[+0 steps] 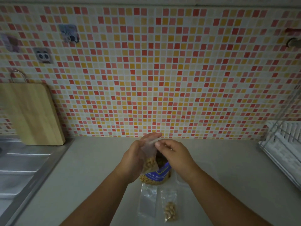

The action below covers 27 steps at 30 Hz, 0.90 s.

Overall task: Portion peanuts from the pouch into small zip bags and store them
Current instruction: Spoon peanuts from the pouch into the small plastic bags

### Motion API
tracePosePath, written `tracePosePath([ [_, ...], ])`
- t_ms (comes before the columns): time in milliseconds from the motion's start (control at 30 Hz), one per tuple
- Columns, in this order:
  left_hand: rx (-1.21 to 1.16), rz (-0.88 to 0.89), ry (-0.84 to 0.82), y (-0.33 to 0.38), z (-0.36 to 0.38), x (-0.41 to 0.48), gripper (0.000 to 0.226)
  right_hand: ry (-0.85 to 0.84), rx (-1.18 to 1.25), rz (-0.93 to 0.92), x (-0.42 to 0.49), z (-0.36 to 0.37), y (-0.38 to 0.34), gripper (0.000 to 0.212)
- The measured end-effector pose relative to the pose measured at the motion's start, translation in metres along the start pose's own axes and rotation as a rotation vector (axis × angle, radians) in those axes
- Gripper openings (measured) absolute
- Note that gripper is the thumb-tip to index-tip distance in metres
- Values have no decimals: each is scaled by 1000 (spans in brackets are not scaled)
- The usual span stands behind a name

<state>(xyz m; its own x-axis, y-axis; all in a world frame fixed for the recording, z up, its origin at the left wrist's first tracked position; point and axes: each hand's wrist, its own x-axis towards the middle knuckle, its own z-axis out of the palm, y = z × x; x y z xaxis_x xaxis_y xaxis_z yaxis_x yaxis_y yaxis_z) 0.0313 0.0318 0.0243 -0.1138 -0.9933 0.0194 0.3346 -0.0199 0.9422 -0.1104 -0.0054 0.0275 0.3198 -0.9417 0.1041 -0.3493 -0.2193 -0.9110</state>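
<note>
A pale grey bench (91, 176) carries the work. A stainless steel sink (24, 163) lies at nine o'clock, a pale wooden cutting board (31, 115) leans on the wall at ten o'clock, and a white wire dish rack (283, 149) sits at three o'clock.

Near the middle stands the open blue peanut pouch (163, 172). Just above its mouth the left hand (136, 159) backs a small clear zip bag (149, 158) with nearly straight fingers; its thumb is hidden. The right hand (176, 155), at two o'clock of that bag, has its fingers curled in on the bag's top edge, seemingly pinching it. Peanuts fill the bag's lower part.

At six o'clock of the pouch an empty flat clear zip bag (147, 199) lies on the bench. Just beside it, at its three o'clock, lies a small filled zip bag of peanuts (170, 207).

The step in hand looks like finishing the second portion. Whether the right hand is adding nuts or closing the zip cannot be told. The next move likely calls for holding the bag upright and pressing its strip shut along the whole width, then laying it beside the filled one.
</note>
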Motion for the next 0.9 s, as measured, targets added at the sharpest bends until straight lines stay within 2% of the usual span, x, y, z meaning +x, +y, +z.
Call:
tracePosePath([
  [33, 21, 17, 6, -1, 2, 0, 48, -18, 155, 52, -4, 2, -2, 20],
  [100, 44, 54, -4, -3, 4, 0, 49, -23, 290, 71, -10, 3, -2, 15],
  [167, 47, 92, 37, -7, 0, -4, 46, -35, 377, 62, -17, 0, 0, 21],
  [267, 101, 70, 417, -28, -19, -7, 25, -134, 379, 129, -33, -12, 9, 23],
  [333, 217, -94, 609, -59, -38, -11, 12, -272, 362, 225, -46, -13, 24, 23],
  [367, 294, -204, 648, -77, -48, -15, 14, -332, 342, 292, -51, -11, 34, 24],
  [467, 632, -484, 583, -125, -63, -23, 25, -347, 214, 481, -62, 9, 71, 30],
  [567, 989, -484, 470, -152, -63, -20, 39, -150, 50, 617, -60, 32, 113, 35],
  [633, 1146, -447, 402, -159, -62, -17, 39, -39, -39, 640, -57, 46, 129, 30],
  [733, 1161, -445, 393, -158, -62, -16, 11, 33, -359, 584, -56, 56, 133, 20],
  [767, 1160, -441, 406, -156, -62, -16, 12, 58, -428, 553, -57, 56, 132, 23],
  [833, 1138, -430, 425, -154, -65, -17, 18, 86, -448, 518, -57, 57, 134, 21],
  [900, 1122, -417, 411, -152, -72, -19, 14, 101, -450, 513, -58, 58, 138, 18],
])
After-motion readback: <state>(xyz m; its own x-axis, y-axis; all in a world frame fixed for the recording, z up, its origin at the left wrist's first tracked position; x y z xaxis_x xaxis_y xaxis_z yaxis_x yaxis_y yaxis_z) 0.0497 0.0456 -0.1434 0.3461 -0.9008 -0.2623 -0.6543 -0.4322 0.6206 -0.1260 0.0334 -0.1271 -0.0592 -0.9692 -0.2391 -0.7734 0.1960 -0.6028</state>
